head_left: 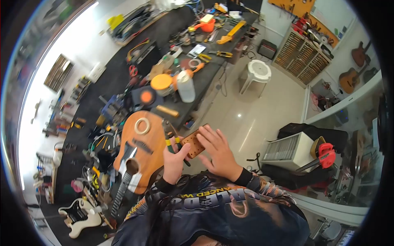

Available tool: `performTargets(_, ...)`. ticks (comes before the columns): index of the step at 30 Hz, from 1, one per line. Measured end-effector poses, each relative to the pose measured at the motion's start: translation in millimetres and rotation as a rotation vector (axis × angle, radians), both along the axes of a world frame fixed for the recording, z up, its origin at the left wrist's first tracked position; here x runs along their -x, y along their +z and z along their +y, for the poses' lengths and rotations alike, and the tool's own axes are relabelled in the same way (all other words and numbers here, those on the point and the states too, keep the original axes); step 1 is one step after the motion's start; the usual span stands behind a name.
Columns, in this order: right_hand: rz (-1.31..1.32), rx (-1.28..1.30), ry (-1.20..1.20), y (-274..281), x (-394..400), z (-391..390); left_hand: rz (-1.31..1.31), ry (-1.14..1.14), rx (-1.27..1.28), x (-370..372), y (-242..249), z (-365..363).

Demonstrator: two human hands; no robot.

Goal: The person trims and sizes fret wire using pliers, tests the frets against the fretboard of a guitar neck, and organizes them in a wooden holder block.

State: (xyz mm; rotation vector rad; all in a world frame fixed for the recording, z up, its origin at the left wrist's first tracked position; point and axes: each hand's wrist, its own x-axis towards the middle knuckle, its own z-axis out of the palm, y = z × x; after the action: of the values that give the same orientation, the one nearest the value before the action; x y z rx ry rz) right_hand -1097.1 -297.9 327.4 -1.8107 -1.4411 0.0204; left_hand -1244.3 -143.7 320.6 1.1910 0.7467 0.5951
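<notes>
In my left hand (pixel 174 162) is a small brown wooden block with rows of holes (pixel 192 144), gripped between thumb and fingers. Pliers with yellow-and-black handles (pixel 169 144) show along the same hand, their jaws pointing away from me; how they are held is partly hidden. My right hand (pixel 216 149) has its fingers stretched out, fingertips at the right edge of the block. Left of my hands an acoustic guitar (pixel 154 164) lies on the bench, with a roll of masking tape (pixel 142 126) resting on its top.
Tools and parts crowd the dark workbench (pixel 197 104), among them a white bottle (pixel 186 87) and a yellow-lidded jar (pixel 161 82). A white electric guitar body (pixel 82 215) lies lower left. On the floor stand a white stool (pixel 258 71) and a white slatted box (pixel 287 151).
</notes>
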Motion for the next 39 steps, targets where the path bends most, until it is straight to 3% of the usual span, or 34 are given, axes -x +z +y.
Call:
performTargets(3,-0.163,0.126,0.021,3.0,-79.1,-0.8,-0.115,-0.129,0.118,-107.3,8.7,-14.2)
performTargets(6,-0.213,0.22,-0.067,5.6,-175.2,-20.2,-0.065,-0.182,0.058,-190.4,15.1,-6.8)
performTargets(8,-0.16,0.278,-0.161,-4.9,-239.8,-39.6,-0.054,-0.224,0.024,-241.0,12.2,5.8)
performTargets(10,-0.343,0.365,-0.44,-12.3,-299.3,-52.9,-0.109,-0.229,0.05,-292.0,7.6,16.5)
performTargets(11,-0.344,0.37,-0.455,-3.1,-322.8,-55.7,-0.117,-0.227,0.086,-318.7,6.3,20.5)
performTargets(13,-0.017,0.095,-0.339,84.8,-352.9,-54.7,-0.109,-0.271,0.1,-374.9,-0.9,30.9)
performTargets(17,-0.269,-0.234,0.152,222.0,-384.8,-35.6,-0.109,-0.349,0.149,-491.4,-25.6,38.0)
performTargets(18,-0.293,-0.398,0.169,229.1,-395.9,-24.8,-0.108,-0.378,0.166,-520.7,-27.0,38.4)
performTargets(20,-0.423,-0.42,0.229,224.2,-447.1,-8.5,-0.106,-0.423,0.184,-580.2,-27.5,40.2)
performTargets(22,-0.463,-0.602,0.223,221.8,-484.7,18.4,-0.081,-0.566,0.182,-632.4,-24.7,39.7)
performTargets(23,-0.33,-0.557,0.265,230.4,-504.4,24.4,-0.079,-0.588,0.202,-660.3,-20.0,37.8)
performTargets(26,-0.289,-0.628,0.238,225.8,-566.0,36.6,-0.072,-0.619,0.216,-732.5,-12.3,36.4)
performTargets(27,-0.192,-0.367,0.439,251.5,-603.7,15.8,-0.097,-0.638,0.224,-754.9,-10.1,38.2)
performTargets(28,-0.186,-0.372,0.462,242.8,-641.5,11.3,-0.097,-0.614,0.221,-775.1,-8.7,43.2)
performTargets(30,-0.007,-0.65,0.617,218.3,-713.7,3.6,-0.083,-0.611,0.159,-819.7,-12.0,44.2)
performTargets(32,0.179,-0.541,0.586,223.8,-770.3,-5.1,-0.072,-0.559,0.177,-856.4,-32.5,43.4)
performTargets(34,0.047,-0.31,0.428,230.3,-814.5,12.2,-0.091,-0.398,0.183,-889.0,-45.5,46.2)
performTargets(36,0.026,-0.392,0.395,229.7,-823.3,48.9,-0.061,-0.324,0.202,-910.6,-50.2,49.3)
performTargets(38,0.116,-0.864,0.267,229.1,-834.6,81.3,-0.051,-0.214,0.188,-929.0,-53.4,57.2)
performTargets(39,-0.134,-0.478,0.855,240.9,-912.0,67.5,-0.043,-0.175,0.175,-935.7,-49.8,63.1)
